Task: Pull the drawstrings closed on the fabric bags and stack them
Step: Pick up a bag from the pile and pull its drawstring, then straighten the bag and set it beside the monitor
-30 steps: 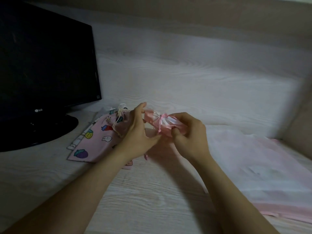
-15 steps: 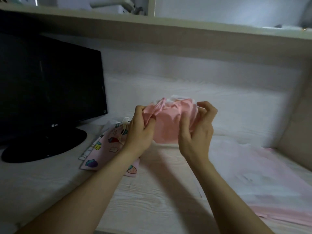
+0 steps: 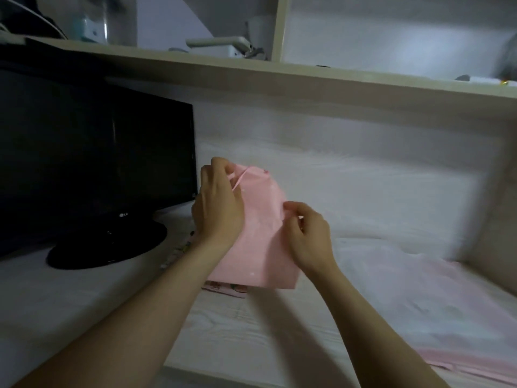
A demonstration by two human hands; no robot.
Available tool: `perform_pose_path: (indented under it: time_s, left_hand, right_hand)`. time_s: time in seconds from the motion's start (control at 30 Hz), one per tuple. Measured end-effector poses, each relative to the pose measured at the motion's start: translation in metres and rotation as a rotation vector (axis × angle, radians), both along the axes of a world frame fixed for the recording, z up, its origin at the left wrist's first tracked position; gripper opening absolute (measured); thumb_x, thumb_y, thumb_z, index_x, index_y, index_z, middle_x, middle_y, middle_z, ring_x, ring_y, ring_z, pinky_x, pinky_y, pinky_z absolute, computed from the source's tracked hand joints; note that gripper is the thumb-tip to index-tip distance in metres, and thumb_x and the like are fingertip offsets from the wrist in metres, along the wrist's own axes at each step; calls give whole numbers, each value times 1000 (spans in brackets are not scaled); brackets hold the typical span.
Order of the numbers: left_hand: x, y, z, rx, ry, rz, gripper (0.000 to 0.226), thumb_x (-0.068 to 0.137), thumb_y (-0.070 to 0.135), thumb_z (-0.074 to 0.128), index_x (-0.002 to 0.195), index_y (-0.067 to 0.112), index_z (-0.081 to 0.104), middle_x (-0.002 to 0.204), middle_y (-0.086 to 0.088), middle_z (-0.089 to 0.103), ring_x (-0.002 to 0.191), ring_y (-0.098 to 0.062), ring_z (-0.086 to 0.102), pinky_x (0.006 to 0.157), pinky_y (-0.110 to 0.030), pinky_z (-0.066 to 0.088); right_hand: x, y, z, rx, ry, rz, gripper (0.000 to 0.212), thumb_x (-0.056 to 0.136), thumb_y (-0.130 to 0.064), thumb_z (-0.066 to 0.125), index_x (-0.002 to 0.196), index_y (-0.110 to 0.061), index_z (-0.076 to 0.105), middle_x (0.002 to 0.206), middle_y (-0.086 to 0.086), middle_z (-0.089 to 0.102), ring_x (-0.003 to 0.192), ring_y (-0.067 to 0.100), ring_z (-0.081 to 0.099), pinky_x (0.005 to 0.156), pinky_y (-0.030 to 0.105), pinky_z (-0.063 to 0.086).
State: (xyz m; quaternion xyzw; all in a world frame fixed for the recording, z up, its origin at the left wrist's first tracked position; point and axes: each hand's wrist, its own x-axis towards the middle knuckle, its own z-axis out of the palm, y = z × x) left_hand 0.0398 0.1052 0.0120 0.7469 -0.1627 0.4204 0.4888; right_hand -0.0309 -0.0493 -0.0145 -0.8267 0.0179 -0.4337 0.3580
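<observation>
Pinching the pink bag [image 3: 260,233] above the desk [image 3: 84,298], left hand [image 3: 218,208] grips its top-left, right hand [image 3: 310,236] its right edge

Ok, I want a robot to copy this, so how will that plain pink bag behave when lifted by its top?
Probably floppy: the pink bag hangs limp and creased between the left hand and right hand. Likely light, since finger pinches alone hold it up. Its thin ribbon drawstring looks smooth, so it may slip from a loose grip.
</observation>
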Motion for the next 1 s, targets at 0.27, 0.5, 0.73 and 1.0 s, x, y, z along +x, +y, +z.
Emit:
perform_pose_path:
  time_s: [0.27,0.5,0.73,1.0]
  left_hand:
    - [37,24,-39,659,376,133,46,99,30,52,144,30,46,162,-7,26,143,-40,24,116,-55,25]
    - [72,31,-88,932,726,-182,75,104,59,38,159,60,-13,174,11,-23,161,-45,-2,129,-59,6]
    - [92,26,-83,1058,822,-89,80,105,54,48,163,54,-7,174,12,-23,160,-46,-9,125,-66,-1]
    - [53,-23,-66,893,312,199,69,82,27,74,140,16,38,140,-14,31,125,-38,38,103,-49,37]
  right_hand:
    - [62,31,-51,-252,320,189,28,80,-12,47,104,0,55,106,19,63,95,35,57,77,34,40]
    - [96,34,-81,-351,590,84,83,80,-61,28,141,-8,46,138,13,50,120,34,51,100,48,47]
    - [87,24,-66,-371,725,155,45,101,-16,47,145,-8,48,140,18,59,130,37,50,101,32,38]
    - [67,-17,-56,-395,709,-28,35,94,-16,53,129,-16,57,123,10,63,110,29,62,93,41,53]
